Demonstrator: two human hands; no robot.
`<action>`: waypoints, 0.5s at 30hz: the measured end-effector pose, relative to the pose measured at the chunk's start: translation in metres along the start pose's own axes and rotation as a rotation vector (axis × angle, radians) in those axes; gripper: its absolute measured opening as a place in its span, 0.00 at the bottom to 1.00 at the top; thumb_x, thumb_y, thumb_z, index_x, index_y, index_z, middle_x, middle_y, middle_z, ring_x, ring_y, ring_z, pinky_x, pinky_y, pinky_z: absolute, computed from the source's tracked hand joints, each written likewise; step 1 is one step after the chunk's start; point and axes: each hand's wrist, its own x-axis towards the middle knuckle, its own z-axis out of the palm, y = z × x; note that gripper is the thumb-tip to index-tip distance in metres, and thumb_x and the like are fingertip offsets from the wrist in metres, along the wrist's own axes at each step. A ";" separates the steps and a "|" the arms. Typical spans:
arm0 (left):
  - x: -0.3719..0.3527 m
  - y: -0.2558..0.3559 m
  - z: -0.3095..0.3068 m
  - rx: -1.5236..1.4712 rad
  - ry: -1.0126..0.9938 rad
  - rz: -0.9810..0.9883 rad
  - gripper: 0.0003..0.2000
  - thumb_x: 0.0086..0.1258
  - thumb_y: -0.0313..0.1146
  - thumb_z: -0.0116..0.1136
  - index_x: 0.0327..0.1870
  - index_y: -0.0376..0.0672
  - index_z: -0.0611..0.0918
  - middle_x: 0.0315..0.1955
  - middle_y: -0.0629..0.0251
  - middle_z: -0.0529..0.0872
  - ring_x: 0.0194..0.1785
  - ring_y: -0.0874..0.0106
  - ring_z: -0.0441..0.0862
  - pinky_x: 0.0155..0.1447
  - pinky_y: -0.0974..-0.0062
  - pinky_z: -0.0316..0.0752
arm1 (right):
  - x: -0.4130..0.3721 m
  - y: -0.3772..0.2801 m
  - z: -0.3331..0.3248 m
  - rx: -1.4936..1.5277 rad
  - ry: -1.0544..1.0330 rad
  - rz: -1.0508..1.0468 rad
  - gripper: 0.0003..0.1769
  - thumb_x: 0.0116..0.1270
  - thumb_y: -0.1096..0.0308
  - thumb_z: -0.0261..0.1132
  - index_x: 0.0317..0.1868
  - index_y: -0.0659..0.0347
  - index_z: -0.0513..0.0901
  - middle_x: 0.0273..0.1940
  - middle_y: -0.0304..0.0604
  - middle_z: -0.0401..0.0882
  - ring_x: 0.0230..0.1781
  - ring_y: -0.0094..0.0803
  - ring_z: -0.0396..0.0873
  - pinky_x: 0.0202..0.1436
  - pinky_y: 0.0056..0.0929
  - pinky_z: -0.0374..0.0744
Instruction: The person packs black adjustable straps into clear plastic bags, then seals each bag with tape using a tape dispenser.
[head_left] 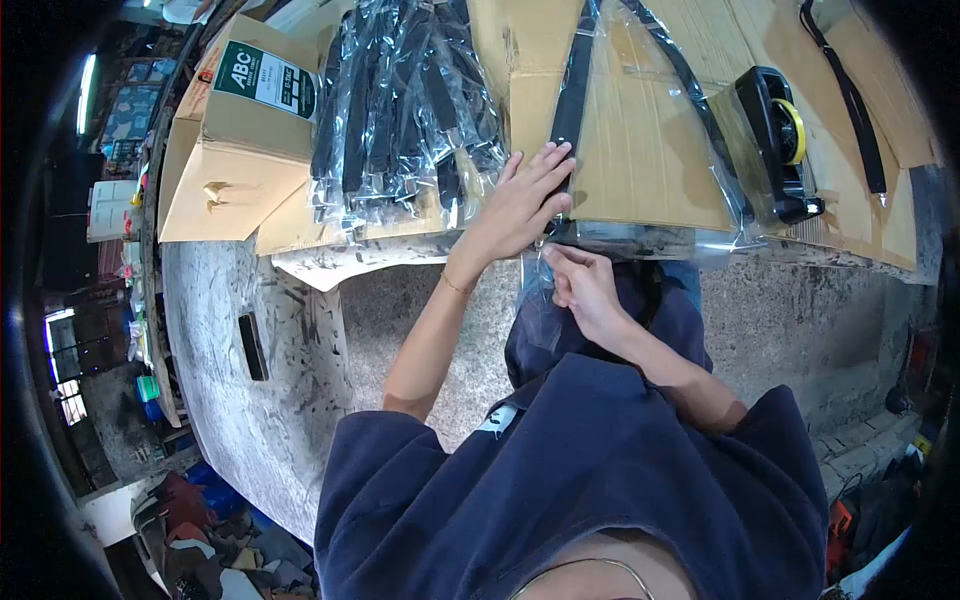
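A black strap (573,85) in a clear plastic sleeve lies lengthwise on the cardboard-covered table. My left hand (522,208) rests on its near part, palm down with fingers stretched out. Just below, at the table's front edge, my right hand (583,288) is closed in a pinch on the near end of the clear plastic sleeve (541,305), which hangs over the edge. The exact spot between the fingertips is partly hidden. To the right, another black strap (690,85) lies slanted under clear plastic.
A pile of black straps in clear plastic (400,110) lies left of my hands, beside an open cardboard box (255,140). A black tape dispenser (775,140) and a loose black strap (850,100) are at the right. A phone (254,347) lies on the worn surface at left.
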 end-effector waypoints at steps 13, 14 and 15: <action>-0.049 0.037 -0.012 -1.108 0.315 -0.736 0.25 0.63 0.23 0.65 0.60 0.26 0.73 0.43 0.61 0.82 0.44 0.76 0.80 0.48 0.81 0.78 | 0.003 -0.013 -0.003 0.121 -0.066 -0.102 0.12 0.69 0.63 0.66 0.46 0.64 0.81 0.20 0.29 0.67 0.14 0.15 0.60 0.18 0.19 0.62; -0.049 0.036 -0.011 -1.105 0.321 -0.737 0.25 0.63 0.23 0.65 0.60 0.26 0.73 0.43 0.61 0.82 0.44 0.76 0.80 0.48 0.81 0.78 | 0.003 -0.016 -0.003 0.049 -0.057 -0.124 0.12 0.69 0.63 0.66 0.46 0.64 0.82 0.19 0.29 0.67 0.14 0.15 0.60 0.18 0.19 0.61; -0.049 0.035 -0.007 -1.142 0.299 -0.743 0.25 0.62 0.23 0.66 0.60 0.26 0.73 0.42 0.63 0.82 0.44 0.78 0.80 0.48 0.81 0.77 | 0.004 -0.019 -0.003 -0.021 -0.046 -0.150 0.12 0.69 0.63 0.66 0.45 0.64 0.82 0.19 0.28 0.66 0.14 0.15 0.59 0.18 0.19 0.61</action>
